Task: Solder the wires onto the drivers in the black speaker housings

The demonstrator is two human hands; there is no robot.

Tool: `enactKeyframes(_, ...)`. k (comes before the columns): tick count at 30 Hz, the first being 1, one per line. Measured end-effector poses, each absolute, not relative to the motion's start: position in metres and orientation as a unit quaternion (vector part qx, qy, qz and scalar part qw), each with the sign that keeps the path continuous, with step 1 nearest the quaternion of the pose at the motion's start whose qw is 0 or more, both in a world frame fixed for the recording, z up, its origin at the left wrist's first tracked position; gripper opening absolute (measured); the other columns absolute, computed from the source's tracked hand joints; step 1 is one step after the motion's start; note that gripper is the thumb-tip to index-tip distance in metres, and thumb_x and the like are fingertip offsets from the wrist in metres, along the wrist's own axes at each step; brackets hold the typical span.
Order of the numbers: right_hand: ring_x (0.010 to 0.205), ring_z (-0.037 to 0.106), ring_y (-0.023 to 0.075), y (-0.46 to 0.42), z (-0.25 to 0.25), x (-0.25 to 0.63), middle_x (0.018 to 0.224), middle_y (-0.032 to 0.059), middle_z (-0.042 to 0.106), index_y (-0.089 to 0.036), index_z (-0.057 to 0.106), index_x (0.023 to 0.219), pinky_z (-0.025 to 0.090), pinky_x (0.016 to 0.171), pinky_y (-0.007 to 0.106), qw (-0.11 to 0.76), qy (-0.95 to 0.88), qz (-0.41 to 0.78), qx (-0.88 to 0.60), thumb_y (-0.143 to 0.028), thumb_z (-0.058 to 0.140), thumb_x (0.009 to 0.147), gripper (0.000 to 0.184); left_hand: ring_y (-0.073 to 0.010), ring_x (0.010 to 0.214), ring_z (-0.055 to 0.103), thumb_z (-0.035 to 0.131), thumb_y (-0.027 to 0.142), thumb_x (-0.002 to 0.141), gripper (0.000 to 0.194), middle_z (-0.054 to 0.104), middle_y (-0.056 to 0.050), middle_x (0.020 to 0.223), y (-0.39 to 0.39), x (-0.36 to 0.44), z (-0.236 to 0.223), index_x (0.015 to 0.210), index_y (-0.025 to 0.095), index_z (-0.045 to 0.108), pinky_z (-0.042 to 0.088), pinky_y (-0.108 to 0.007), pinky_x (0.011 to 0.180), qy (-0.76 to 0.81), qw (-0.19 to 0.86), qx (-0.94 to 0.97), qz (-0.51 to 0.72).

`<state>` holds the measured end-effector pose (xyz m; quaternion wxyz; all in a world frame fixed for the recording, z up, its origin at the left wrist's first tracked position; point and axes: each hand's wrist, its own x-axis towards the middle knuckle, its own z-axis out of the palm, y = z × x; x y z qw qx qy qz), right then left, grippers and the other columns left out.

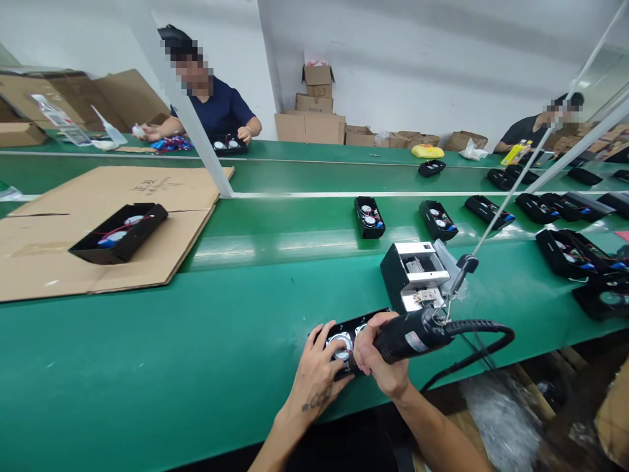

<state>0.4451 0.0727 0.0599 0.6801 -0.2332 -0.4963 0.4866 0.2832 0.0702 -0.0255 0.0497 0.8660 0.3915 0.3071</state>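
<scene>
Low in the middle of the view, a black speaker housing [350, 326] with two round speakers lies on the green bench. My left hand [322, 360] grips its left end, with fingers over the near round speaker [343, 345]. Wrapped in my right hand [381, 357] is a black electric screwdriver [415, 335], tilted over the housing, with a cable running off to the right. Its tip is hidden behind my fingers. Just beyond stands a black-and-white screw feeder [417, 275].
An open black housing [119, 233] sits on a flat cardboard sheet [147, 275] at left. Several more housings [439, 219] line the belt toward the right. A white post [181, 105] and a thin slanting rod [511, 190] rise nearby. Across the bench, a person [221, 105] handles another housing.
</scene>
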Motion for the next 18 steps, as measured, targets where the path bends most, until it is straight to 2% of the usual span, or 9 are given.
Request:
enactKeyframes(5,0.040,0.041,0.0058,0.070,0.064,0.447,0.068,-0.0122,0.053,-0.035,0.056,0.123,0.038,0.041,0.018,0.684,-0.497,0.483,-0.228,-0.026,0.070,0.105,0.025,-0.0422,0.145,0.060,0.089,0.042,0.086,0.016,0.079,-0.002,0.118,0.069,0.283,-0.020,0.093,0.030,0.082,0.051,-0.070,0.119,0.390,0.085,0.862,0.312)
enactKeyframes(8,0.039,0.039,0.0066,0.070,0.071,0.448,0.065,-0.0131,0.051,-0.035,0.056,0.123,0.038,0.040,0.019,0.696,-0.494,0.476,-0.213,-0.025,0.068,0.105,0.024,-0.0427,0.146,0.058,0.082,0.038,0.092,0.009,0.079,-0.003,0.118,0.068,0.282,-0.016,0.092,0.029,0.081,0.049,-0.071,0.121,0.389,0.109,0.858,0.318)
enactKeyframes(12,0.039,0.038,0.0069,0.072,0.075,0.447,0.066,-0.0130,0.049,-0.034,0.055,0.122,0.036,0.039,0.019,0.704,-0.482,0.474,-0.216,-0.025,0.066,0.105,0.022,-0.0404,0.147,0.057,0.075,0.031,0.096,0.007,0.078,-0.003,0.116,0.067,0.282,-0.013,0.092,0.028,0.081,0.048,-0.067,0.123,0.390,0.095,0.861,0.314)
enactKeyframes(18,0.038,0.037,0.0079,0.073,0.073,0.448,0.064,-0.0137,0.045,-0.033,0.053,0.119,0.034,0.037,0.021,0.710,-0.467,0.474,-0.231,-0.027,0.066,0.105,0.020,-0.0351,0.150,0.054,0.069,0.017,0.091,0.015,0.076,-0.003,0.112,0.068,0.282,-0.016,0.087,0.028,0.079,0.043,-0.062,0.128,0.382,0.060,0.871,0.305)
